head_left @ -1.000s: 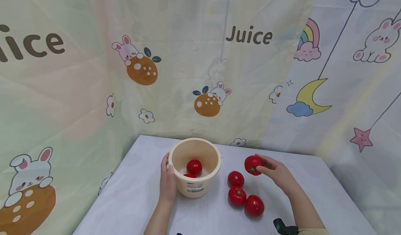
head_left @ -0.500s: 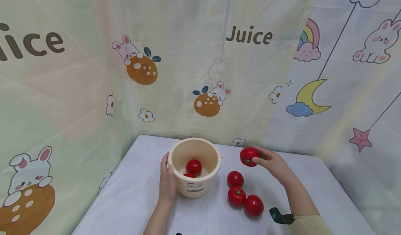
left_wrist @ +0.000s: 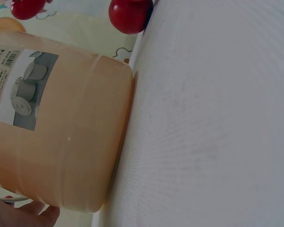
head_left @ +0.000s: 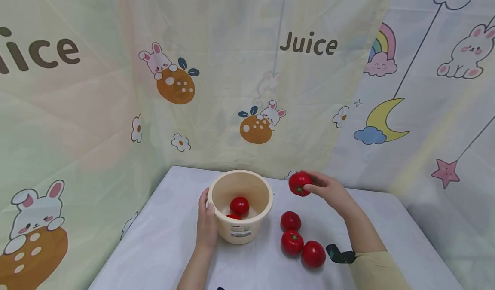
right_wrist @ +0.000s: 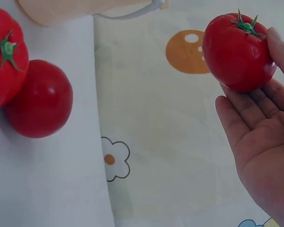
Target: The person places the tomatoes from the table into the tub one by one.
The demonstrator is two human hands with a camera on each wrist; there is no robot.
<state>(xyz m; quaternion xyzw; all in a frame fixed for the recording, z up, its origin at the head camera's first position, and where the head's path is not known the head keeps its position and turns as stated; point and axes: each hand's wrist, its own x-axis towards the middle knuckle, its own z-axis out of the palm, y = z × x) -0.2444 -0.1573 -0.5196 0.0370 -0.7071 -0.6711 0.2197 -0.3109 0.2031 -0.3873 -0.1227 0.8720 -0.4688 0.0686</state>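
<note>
My left hand (head_left: 207,225) holds the side of a cream plastic bucket (head_left: 239,182) standing on the table, thumb toward me and fingers around its far left side. Inside the bucket lie a red tomato (head_left: 239,206) and a second red one (head_left: 234,216), mostly hidden by the rim. To the right, above the table, my right hand (head_left: 331,192) pinches another tomato (head_left: 299,184) between thumb and fingers. Its green stem top shows in the right wrist view, where the tomato (right_wrist: 236,54) sits at the fingertips.
Three more tomatoes rest on the white-covered table (head_left: 162,238) right of the bucket: a far one (head_left: 290,221), a middle one (head_left: 292,243) and a near one (head_left: 313,254). A printed cloth wall (head_left: 216,109) stands behind the table.
My right hand has moved left and farther up in the head view, carrying the tomato closer to the bucket. The left hand and bucket have stayed in place.
</note>
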